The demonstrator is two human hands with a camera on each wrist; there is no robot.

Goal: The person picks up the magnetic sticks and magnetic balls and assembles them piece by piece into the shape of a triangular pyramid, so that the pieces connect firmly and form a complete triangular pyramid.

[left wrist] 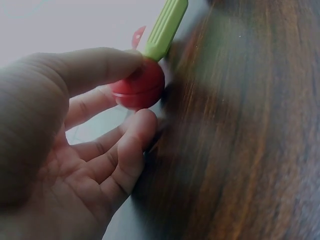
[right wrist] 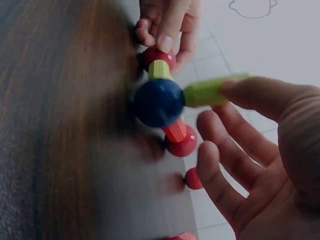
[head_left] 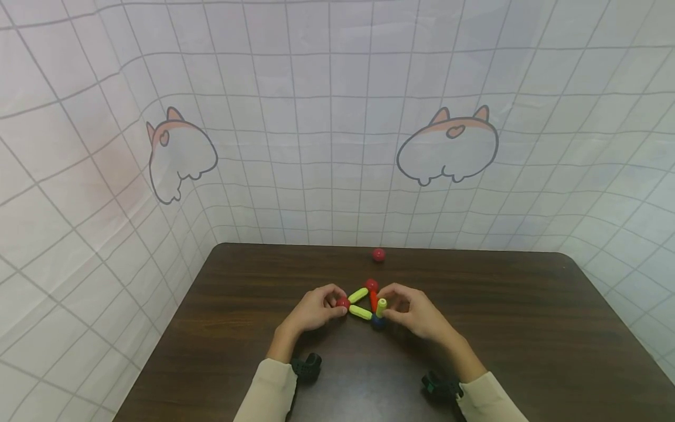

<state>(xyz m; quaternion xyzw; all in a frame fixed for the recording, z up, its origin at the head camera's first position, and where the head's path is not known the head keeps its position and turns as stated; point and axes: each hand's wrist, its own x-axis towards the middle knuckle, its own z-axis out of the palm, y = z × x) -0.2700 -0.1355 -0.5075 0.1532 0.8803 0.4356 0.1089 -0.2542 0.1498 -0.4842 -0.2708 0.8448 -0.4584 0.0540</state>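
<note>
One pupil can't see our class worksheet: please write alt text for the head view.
The left hand grips a red ball at one corner of a rod-and-ball triangle on a dark table; the right hand pinches a yellow-green rod standing on its blue corner ball. A separate red ball lies beyond.

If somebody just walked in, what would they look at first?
Probably the bright balls and sticks joined in a triangle on the dark table, between the left hand and the right hand. The right hand holds a green stick standing up from the blue ball. Behind, two animal drawings show on the white backdrop.
</note>
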